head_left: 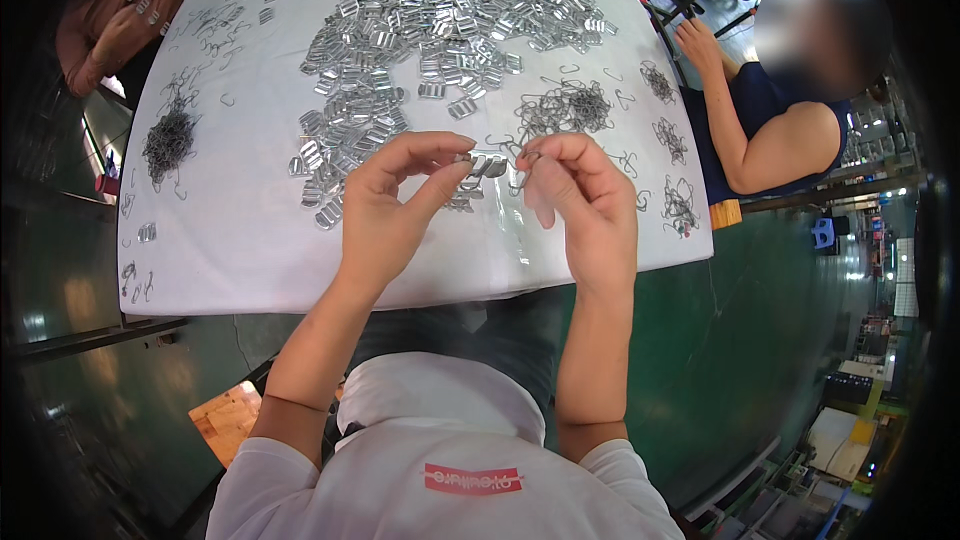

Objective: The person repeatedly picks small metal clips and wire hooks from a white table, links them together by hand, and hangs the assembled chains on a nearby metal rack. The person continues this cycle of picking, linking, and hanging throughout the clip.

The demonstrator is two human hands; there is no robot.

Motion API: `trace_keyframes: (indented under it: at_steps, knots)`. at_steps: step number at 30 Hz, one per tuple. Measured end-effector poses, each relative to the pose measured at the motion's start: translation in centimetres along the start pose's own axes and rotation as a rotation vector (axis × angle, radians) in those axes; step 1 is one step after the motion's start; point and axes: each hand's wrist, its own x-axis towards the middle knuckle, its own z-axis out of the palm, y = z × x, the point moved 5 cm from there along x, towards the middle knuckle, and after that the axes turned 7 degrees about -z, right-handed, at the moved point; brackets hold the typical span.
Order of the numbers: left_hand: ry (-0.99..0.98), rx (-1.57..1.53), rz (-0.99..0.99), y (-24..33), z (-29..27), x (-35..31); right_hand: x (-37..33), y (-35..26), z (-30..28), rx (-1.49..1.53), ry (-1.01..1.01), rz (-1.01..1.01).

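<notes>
Above the near part of the white-covered table (250, 260), my left hand (390, 202) pinches a small slotted metal buckle (489, 167) between thumb and fingertips. My right hand (597, 208) is closed at the fingertips on a thin bent wire hook (521, 176), held close to the buckle's right end. Whether hook and buckle touch, I cannot tell. Just beyond my hands spreads a large heap of shiny metal buckles (440, 10), trailing toward me on the left. Past my right fingers sits a tangled pile of wire hooks (565, 108).
More wire hooks lie in a dark clump (170, 140) at the left and in small piles (680, 208) along the right edge. A co-worker (780, 130) sits at the right side; another person's hand (120, 35) shows at far left. A wooden stool (228, 420) stands lower left.
</notes>
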Motion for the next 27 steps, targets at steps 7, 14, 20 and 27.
trace_keyframes:
  at_steps: [7, 14, 20, 27]
  knots:
    - [-0.056, 0.148, 0.132, 1.0, 2.2, -1.3, -1.4, -0.8, -0.4, -0.283, 0.151, -0.274]
    - [-0.112, 0.006, 0.033, 0.9, 3.5, -1.5, -2.4, -1.2, -0.8, -0.201, 0.161, -0.358]
    - [-0.188, -0.050, 0.026, 0.3, 3.9, -1.6, -3.0, -1.1, -1.2, -0.110, 0.148, -0.325]
    - [0.099, 0.284, 0.023, -3.5, -2.0, 1.5, -5.9, -1.9, -3.1, 0.034, 0.186, -0.176]
